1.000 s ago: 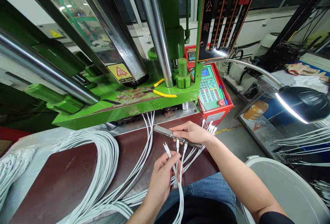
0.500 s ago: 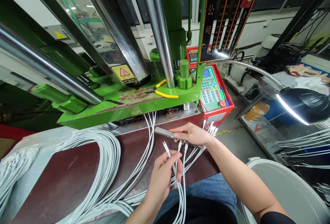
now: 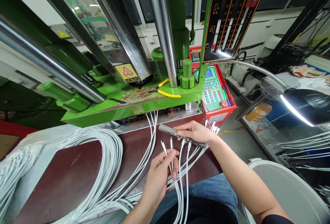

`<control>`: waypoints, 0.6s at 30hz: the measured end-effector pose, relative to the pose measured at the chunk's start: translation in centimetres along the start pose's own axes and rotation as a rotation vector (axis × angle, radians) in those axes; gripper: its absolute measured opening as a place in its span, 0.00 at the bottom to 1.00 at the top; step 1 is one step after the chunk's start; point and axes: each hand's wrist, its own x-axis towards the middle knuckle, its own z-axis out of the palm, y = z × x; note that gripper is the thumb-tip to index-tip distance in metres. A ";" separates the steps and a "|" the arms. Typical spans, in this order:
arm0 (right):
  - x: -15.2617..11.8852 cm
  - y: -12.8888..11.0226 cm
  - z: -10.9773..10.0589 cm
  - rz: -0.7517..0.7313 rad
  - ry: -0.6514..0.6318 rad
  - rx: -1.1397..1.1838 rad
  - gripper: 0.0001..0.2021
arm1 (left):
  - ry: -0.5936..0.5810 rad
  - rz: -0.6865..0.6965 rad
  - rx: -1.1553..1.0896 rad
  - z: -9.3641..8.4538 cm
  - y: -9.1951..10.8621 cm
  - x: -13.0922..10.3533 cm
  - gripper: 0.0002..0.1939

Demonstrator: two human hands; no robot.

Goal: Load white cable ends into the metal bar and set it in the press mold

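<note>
My right hand (image 3: 194, 132) grips a long narrow metal bar (image 3: 167, 129) with slots along its edge, tilted over the brown tabletop. Two white cables (image 3: 182, 148) reach the bar's near edge with their connector ends. My left hand (image 3: 163, 169) is closed around white cables (image 3: 165, 148), two of whose connector tips point up just short of the bar. The lengths below run down over my lap. Beneath my right wrist, more white cables (image 3: 214, 127) lie with their connector ends at the table's right edge.
A green press (image 3: 134, 108) stands behind the brown table (image 3: 69, 169), with yellow-handled pliers (image 3: 168, 94) on its ledge. Coiled white cable (image 3: 110, 148) lies at left. A red control box (image 3: 221, 110), a lamp (image 3: 306, 107) and a pale bin (image 3: 278, 176) are on the right.
A cable in my left hand has come away from beside the bar, and two tips now stand apart above my fingers. My right hand still holds the bar. The whole view has shifted slightly.
</note>
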 end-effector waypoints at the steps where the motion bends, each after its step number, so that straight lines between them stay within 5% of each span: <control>1: 0.0 0.0 0.0 0.005 -0.007 0.001 0.22 | -0.007 -0.005 0.018 0.0 0.0 0.0 0.13; 18: -0.1 -0.1 0.2 0.043 -0.035 -0.030 0.21 | -0.043 -0.056 -0.035 -0.3 0.6 0.1 0.13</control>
